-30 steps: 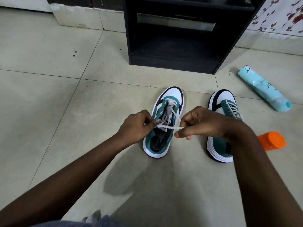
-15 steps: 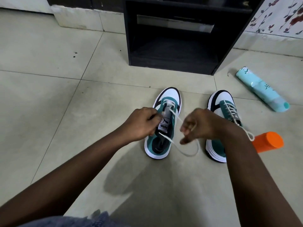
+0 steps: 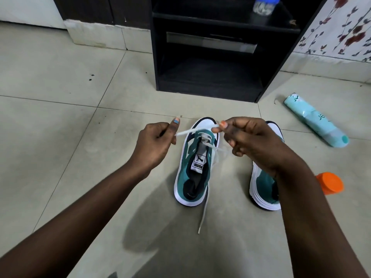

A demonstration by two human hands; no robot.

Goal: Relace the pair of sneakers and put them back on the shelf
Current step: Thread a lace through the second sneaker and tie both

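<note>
Left sneaker (image 3: 193,167) on floor tiles before black shelf (image 3: 210,77), laced only near toe. White lace (image 3: 206,141) stretched between hands: left hand (image 3: 154,145) pinching one end, right hand (image 3: 251,141) curled round other run. Second sneaker (image 3: 265,187) alongside, lacing hidden behind right arm. Judged early: upper eyelets, tying, shelving outstanding.
</note>
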